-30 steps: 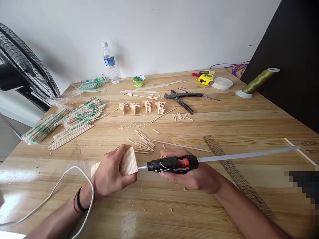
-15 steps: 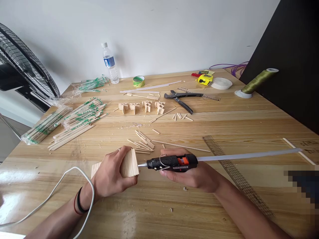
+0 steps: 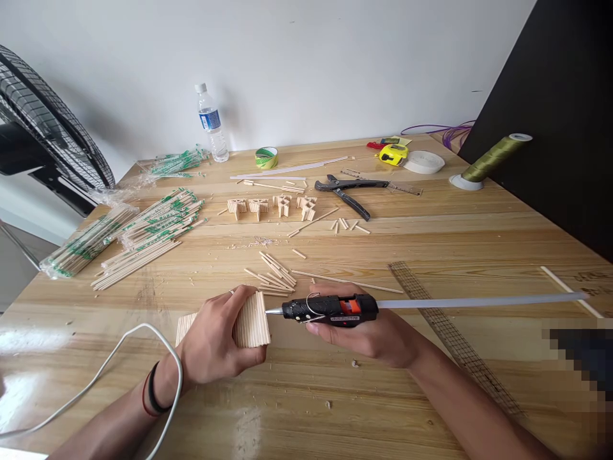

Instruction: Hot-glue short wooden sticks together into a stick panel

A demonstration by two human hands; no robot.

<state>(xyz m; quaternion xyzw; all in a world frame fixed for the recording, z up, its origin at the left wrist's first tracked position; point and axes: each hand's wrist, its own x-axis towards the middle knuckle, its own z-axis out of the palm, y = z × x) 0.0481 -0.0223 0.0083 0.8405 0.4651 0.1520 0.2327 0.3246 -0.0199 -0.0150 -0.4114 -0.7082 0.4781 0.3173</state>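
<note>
My left hand (image 3: 218,338) is wrapped round a block of wooden sticks (image 3: 252,321) lined up side by side; its far left end shows behind the hand. In my right hand (image 3: 371,335) is a black hot glue gun (image 3: 330,310), its metal nozzle pointing left at the block's right edge. Whether the tip touches the wood or any glue is there, I cannot tell. A long translucent glue stick (image 3: 479,301) juts out of the gun's back. Beyond the hands lie loose cut sticks (image 3: 275,275).
Several small stick-built pieces (image 3: 258,207) stand mid-table near black cutters (image 3: 352,186). Bundled sticks (image 3: 163,217) lie left, beside a fan (image 3: 52,121). A clear ruler (image 3: 450,338) lies under the glue stick. A white cable (image 3: 177,358) loops over my left wrist. A water bottle (image 3: 211,124) stands behind.
The block and my left hand have shifted slightly right and down. The gun's nozzle now sits higher along the block's edge, and the glue stick's rear end has dipped.
</note>
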